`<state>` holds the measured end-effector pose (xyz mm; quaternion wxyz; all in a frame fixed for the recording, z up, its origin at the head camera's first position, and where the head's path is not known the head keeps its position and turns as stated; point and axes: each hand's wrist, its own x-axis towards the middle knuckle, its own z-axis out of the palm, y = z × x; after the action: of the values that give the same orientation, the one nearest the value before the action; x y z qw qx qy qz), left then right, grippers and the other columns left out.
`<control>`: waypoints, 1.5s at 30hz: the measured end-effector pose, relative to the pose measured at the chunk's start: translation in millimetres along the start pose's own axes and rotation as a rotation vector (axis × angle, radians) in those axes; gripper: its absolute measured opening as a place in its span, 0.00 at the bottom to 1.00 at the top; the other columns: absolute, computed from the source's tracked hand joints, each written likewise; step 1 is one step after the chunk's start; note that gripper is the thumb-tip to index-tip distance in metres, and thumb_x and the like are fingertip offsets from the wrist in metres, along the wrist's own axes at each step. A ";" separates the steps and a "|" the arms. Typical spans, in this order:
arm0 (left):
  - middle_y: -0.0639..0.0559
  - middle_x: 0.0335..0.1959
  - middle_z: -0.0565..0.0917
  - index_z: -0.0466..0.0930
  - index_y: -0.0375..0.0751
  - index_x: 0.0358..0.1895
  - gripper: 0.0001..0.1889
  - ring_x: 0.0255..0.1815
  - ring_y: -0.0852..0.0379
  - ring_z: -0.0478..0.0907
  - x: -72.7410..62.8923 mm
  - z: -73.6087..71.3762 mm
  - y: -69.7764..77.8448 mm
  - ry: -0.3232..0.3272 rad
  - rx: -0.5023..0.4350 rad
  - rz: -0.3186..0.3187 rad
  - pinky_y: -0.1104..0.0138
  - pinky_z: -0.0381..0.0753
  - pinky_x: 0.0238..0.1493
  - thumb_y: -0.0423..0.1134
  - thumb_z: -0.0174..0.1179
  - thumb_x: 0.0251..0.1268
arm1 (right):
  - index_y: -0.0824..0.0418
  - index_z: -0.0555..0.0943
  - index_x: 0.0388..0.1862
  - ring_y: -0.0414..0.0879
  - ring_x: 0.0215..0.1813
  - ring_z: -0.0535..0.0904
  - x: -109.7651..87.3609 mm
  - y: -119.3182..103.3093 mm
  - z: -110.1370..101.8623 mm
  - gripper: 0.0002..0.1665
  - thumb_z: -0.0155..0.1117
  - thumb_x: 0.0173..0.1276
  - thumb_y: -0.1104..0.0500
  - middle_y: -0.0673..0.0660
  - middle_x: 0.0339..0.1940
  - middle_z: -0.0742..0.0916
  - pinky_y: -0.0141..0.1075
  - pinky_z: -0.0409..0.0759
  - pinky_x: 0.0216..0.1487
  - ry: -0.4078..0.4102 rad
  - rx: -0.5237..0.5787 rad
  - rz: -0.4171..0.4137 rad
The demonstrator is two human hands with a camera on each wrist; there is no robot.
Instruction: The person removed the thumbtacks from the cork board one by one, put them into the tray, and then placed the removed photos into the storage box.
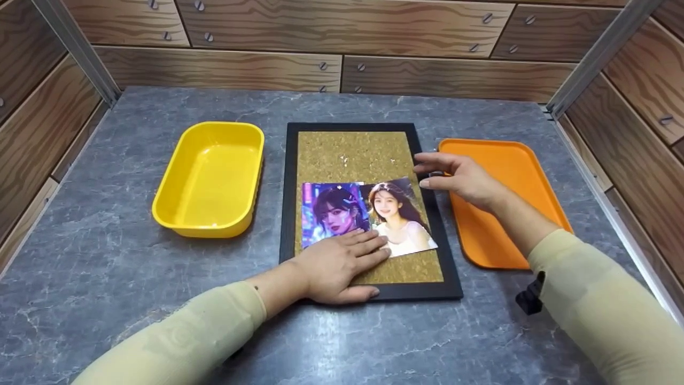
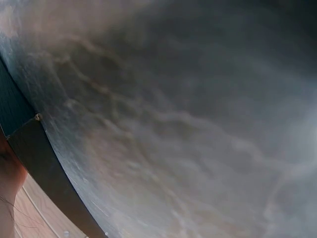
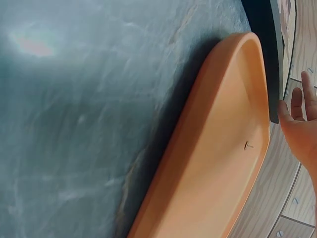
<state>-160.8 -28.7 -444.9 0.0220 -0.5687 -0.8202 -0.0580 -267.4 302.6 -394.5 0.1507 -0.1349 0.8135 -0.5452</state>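
A cork board (image 1: 352, 155) with a black frame (image 1: 454, 267) lies on the table. Two photo prints rest on its lower half: a purple-and-blue portrait print (image 1: 334, 206) at left, and a tilted print of a person in white (image 1: 401, 214) at right. My left hand (image 1: 336, 264) lies flat with its fingers over the lower edges of both prints and the thumb by the bottom frame. Over the frame's right side, my right hand (image 1: 465, 179) reaches in from the orange tray (image 1: 502, 214), thumb apart from the fingers, nothing visible between them. Its fingers also show in the right wrist view.
A yellow bin (image 1: 214, 182) stands left of the board. One small thin metallic item (image 3: 247, 145) lies in the orange tray in the right wrist view. Wood-patterned walls (image 1: 342, 27) enclose the marbled grey table (image 1: 133, 267) at the back and sides.
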 end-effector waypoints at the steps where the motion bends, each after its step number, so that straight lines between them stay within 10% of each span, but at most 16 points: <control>1: 0.41 0.84 0.62 0.59 0.39 0.84 0.40 0.85 0.45 0.56 0.2 0.0 0.1 0.000 0.001 0.001 0.58 0.50 0.85 0.64 0.42 0.83 | 0.68 0.71 0.79 0.61 0.72 0.76 1.0 -0.2 0.7 0.38 0.72 0.74 0.63 0.70 0.69 0.82 0.30 0.82 0.61 0.004 -0.002 -0.003; 45: 0.41 0.84 0.62 0.59 0.39 0.84 0.40 0.85 0.44 0.56 -1.5 -1.2 0.5 0.004 -0.024 0.003 0.57 0.49 0.85 0.64 0.43 0.83 | 0.63 0.65 0.84 0.56 0.74 0.72 17.7 12.3 7.2 0.44 0.71 0.73 0.66 0.65 0.74 0.79 0.31 0.72 0.70 -0.122 -0.039 0.027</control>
<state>-159.9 -30.1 -443.8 0.0170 -0.5699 -0.8186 -0.0687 -281.6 294.2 -410.2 0.2045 -0.1599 0.8150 -0.5180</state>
